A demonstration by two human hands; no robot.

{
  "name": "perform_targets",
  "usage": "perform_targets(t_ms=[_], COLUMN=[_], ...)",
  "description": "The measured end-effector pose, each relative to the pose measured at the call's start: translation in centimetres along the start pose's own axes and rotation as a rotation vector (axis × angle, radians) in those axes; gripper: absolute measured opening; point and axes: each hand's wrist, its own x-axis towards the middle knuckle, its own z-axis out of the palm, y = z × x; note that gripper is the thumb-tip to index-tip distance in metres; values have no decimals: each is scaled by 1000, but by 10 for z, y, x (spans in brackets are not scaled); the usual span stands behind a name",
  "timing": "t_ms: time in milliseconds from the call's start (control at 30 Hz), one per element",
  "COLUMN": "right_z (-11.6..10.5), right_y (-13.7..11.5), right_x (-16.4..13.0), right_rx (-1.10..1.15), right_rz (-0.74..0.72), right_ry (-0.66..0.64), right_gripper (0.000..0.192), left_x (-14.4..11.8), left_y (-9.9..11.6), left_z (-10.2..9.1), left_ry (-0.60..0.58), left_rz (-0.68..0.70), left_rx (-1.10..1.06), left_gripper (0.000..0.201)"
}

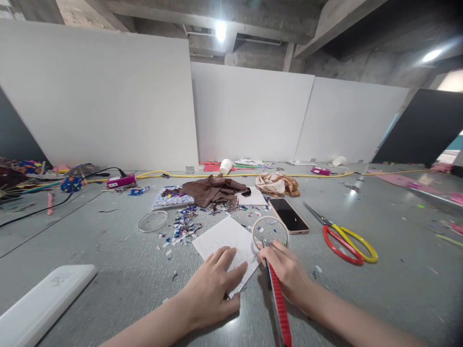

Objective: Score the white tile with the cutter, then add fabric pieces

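Resting left hand (219, 282) loosely on paper (217, 238), gripping tool (279, 303) in right hand (285, 272).
Cannot make out tool's tip; grey table (126, 274) beneath hands, white panels (249, 111) beyond.

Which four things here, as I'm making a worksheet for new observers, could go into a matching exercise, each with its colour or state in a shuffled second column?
Column 1
1. Left hand
2. Right hand
3. Scissors
4. Phone

Column 2
A. Lies with its dark screen facing up
B. Has its fingers spread over the white paper
C. One red handle loop and one yellow
D. Holds the red tool

Right pairs: 1-B; 2-D; 3-C; 4-A
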Motion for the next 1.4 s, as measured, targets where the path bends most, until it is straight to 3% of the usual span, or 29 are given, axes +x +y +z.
perform_targets(t_ms=[267,967,1400], right_z=[-5,-1,2], right_y=[-1,-6,-6], right_x=[7,1,2], right_rx=[-105,-153,-298], right_rz=[-63,61,-36], right_ry=[-14,-65,-54], right_gripper=[24,19,22], left_x=[1,1,2], left_y=[0,4,3], left_z=[0,0,1], left_ry=[8,-6,-15], left_rz=[14,-6,-5], left_rx=[-11,3,17], left_gripper=[53,54,57])
